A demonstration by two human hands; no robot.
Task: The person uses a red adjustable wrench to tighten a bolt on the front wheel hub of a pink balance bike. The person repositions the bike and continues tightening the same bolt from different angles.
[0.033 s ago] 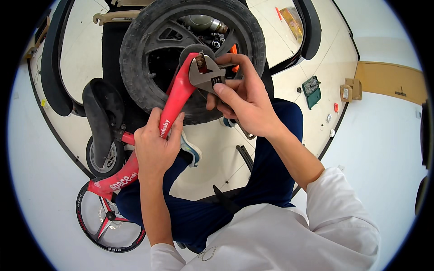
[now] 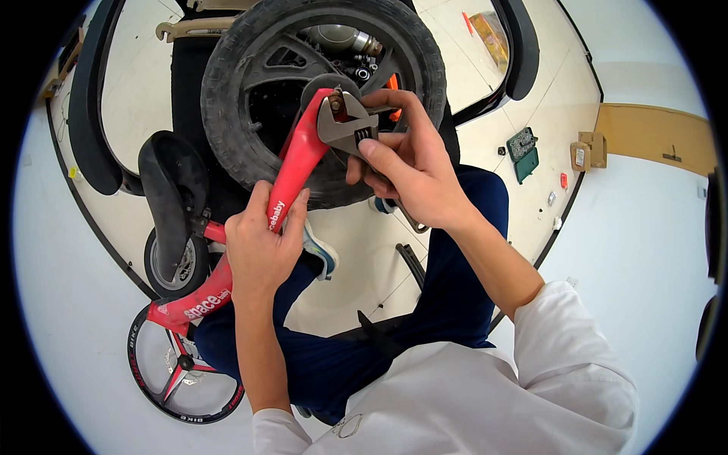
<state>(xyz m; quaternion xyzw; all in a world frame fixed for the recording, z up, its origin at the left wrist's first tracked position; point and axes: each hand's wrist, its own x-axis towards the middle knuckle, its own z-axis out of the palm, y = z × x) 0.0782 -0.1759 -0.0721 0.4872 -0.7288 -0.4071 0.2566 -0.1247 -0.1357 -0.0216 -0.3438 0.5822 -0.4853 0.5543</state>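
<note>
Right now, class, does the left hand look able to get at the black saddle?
Probably yes, once freed: the left hand grips the red frame, but the black saddle sits to its left, with nothing visible lying over it.

A patch of pale floor lies free between the trouser legs; a black tyre blocks the far side, a saddle (beyond the red frame) the left.
</note>
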